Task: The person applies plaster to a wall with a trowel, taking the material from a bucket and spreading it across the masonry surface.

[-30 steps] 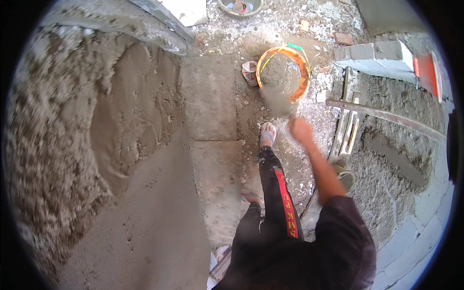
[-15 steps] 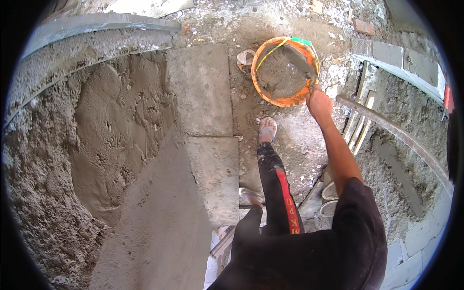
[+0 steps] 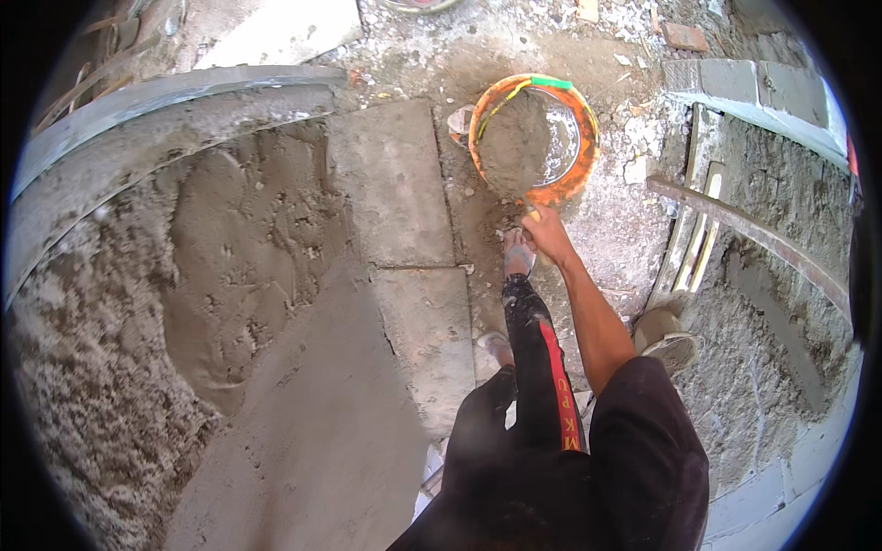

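Observation:
My right hand (image 3: 549,235) is closed round the pale handle of a trowel (image 3: 532,214), just at the near rim of an orange bucket (image 3: 580,176). A thick heap of wet grey mortar (image 3: 514,142) shows over the left part of the bucket's mouth. The trowel's blade is hidden, apparently under this mortar. To the right of the heap, a shiny, smeared inside surface of the bucket shows. A yellow handle with a green grip (image 3: 552,84) lies along the bucket's far rim. My left hand is out of view.
On the left, a wall bears smooth and rough wet mortar (image 3: 257,239). Concrete slabs (image 3: 395,179) run beside my feet. A long bent-looking bar (image 3: 753,230), narrow boards (image 3: 703,225) and a small bucket (image 3: 663,340) are on the right. Grey blocks (image 3: 730,81) stand far right.
My right hand has moved left and nearer to me with the trowel. The mortar has shifted to the bucket's left side, baring its shiny inside. The view has shifted slightly.

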Tool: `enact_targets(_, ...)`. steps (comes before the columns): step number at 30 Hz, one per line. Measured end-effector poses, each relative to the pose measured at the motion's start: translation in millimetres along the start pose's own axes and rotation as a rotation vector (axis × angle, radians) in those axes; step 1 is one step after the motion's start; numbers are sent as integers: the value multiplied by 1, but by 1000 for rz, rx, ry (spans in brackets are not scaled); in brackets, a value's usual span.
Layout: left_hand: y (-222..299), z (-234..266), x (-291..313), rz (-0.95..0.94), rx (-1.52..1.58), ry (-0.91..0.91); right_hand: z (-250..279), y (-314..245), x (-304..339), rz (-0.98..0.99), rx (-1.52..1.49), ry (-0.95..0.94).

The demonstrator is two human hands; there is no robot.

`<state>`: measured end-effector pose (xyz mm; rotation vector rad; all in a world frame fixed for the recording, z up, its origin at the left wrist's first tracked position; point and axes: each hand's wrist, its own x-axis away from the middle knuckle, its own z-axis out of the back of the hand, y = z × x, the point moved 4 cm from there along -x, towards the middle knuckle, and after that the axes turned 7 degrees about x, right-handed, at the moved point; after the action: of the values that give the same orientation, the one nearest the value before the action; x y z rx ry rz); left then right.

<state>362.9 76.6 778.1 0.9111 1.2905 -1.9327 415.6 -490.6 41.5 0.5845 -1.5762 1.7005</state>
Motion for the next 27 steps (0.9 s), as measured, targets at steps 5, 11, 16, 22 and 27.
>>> enact_targets(5,-89,-45,-28,-222,-151,303,-12,-30,74,180,46,164)
enact_targets(11,9,-8,-112,-122,307,353,-26,-205,215,99,-423,446)
enact_targets(16,-22,7,-99,-51,351,331,-100,-305,274,171,-583,796)
enact_targets(22,-5,15,-102,-58,477,326,-282,-402,256,213,-191,643)
enact_targets(27,-13,19,-110,-34,527,302,-309,-460,368,727,-37,248)
